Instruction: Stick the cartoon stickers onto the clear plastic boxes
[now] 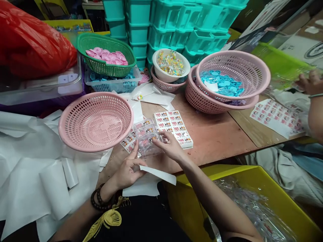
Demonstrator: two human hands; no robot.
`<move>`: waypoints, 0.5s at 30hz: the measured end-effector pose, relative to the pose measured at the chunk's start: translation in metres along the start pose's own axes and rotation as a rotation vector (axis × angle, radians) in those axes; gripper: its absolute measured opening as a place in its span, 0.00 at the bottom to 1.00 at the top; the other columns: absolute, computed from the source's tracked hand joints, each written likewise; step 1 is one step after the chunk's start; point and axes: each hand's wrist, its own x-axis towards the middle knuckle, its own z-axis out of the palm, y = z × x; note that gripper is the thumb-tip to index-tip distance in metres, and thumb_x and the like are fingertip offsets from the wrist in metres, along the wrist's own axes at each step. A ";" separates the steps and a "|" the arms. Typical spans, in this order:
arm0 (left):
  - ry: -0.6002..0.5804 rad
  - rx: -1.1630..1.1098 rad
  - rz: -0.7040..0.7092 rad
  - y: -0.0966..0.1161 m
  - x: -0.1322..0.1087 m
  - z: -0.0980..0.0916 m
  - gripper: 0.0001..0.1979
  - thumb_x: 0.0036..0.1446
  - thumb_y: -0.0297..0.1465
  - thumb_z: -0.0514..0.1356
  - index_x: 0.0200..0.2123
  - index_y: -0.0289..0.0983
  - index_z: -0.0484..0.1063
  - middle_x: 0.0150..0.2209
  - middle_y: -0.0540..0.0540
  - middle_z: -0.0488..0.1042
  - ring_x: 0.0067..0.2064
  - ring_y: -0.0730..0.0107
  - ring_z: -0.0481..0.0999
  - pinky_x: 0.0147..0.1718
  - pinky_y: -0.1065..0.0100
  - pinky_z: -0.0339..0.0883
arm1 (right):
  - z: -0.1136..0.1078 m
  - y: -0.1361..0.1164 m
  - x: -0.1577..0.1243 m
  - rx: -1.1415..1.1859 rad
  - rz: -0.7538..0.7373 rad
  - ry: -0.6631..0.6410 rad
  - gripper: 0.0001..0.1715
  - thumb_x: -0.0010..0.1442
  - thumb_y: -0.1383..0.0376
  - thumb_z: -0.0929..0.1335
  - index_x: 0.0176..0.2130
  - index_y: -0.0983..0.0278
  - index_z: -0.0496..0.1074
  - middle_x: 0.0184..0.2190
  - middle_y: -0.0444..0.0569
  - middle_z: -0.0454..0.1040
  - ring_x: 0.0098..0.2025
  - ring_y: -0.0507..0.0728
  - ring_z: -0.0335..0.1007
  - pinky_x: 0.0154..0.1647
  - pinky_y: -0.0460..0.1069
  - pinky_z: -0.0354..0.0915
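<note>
Sticker-laying step, by the look of it, close to the front edge of the table [214, 134]. Right hand [170, 146] spread over the clear plastic boxes [148, 139], fingertips pressing down on the lid, closed round nothing. Left hand [128, 169] loosely curled just beside, forefinger stretched to the boxes' near corner, thumb apart, gripping nothing certain. Boxes lying on loose sticker sheets, between the empty pink basket [96, 121] and the stack of sticker sheets [174, 127], touching the stack. White backing strip [161, 174] partly under the left hand, overhanging the front edge.

Probably called for next: a steady left-hand hold on the box, and a square, even press from the right.

Hard to make out:
- any sticker under the right fingertips
- the number of boxes, clear on clear
- the print on the stickers

At the right edge, a co-worker's hand [311, 82], cut off by the frame. In the yellow bin [277, 195] below, only a glare of clear plastic.
</note>
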 end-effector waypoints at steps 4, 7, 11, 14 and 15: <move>-0.022 -0.029 0.039 -0.003 -0.003 -0.008 0.06 0.53 0.22 0.67 0.34 0.35 0.82 0.72 0.33 0.46 0.68 0.41 0.58 0.62 0.42 0.60 | 0.008 -0.016 -0.014 0.123 -0.053 0.062 0.37 0.51 0.51 0.71 0.55 0.61 0.60 0.54 0.57 0.70 0.51 0.61 0.70 0.51 0.56 0.67; -0.045 0.035 0.042 0.009 -0.007 -0.019 0.05 0.53 0.23 0.67 0.33 0.36 0.81 0.70 0.33 0.52 0.68 0.43 0.61 0.61 0.43 0.63 | 0.011 -0.034 -0.026 -0.274 -0.235 0.252 0.37 0.55 0.57 0.70 0.61 0.63 0.60 0.59 0.61 0.68 0.59 0.67 0.65 0.59 0.62 0.61; -0.042 0.036 0.083 0.030 -0.020 -0.042 0.05 0.53 0.24 0.64 0.33 0.37 0.80 0.64 0.33 0.67 0.62 0.47 0.72 0.57 0.51 0.70 | 0.033 -0.043 -0.034 -0.788 -0.346 0.338 0.32 0.64 0.68 0.61 0.66 0.66 0.59 0.68 0.66 0.57 0.65 0.76 0.55 0.59 0.70 0.55; 0.011 -0.033 0.099 0.037 -0.032 -0.057 0.06 0.55 0.26 0.62 0.34 0.36 0.80 0.53 0.34 0.78 0.52 0.52 0.80 0.50 0.56 0.75 | 0.058 -0.036 -0.035 -0.899 -0.379 0.249 0.31 0.67 0.71 0.55 0.67 0.65 0.60 0.69 0.64 0.55 0.67 0.75 0.53 0.59 0.70 0.53; 0.044 -0.050 0.078 0.037 -0.035 -0.061 0.06 0.56 0.27 0.62 0.35 0.36 0.80 0.49 0.35 0.81 0.48 0.54 0.82 0.47 0.58 0.76 | 0.065 -0.033 -0.035 -0.898 -0.396 0.223 0.31 0.68 0.71 0.55 0.67 0.64 0.60 0.69 0.63 0.55 0.67 0.74 0.54 0.59 0.70 0.53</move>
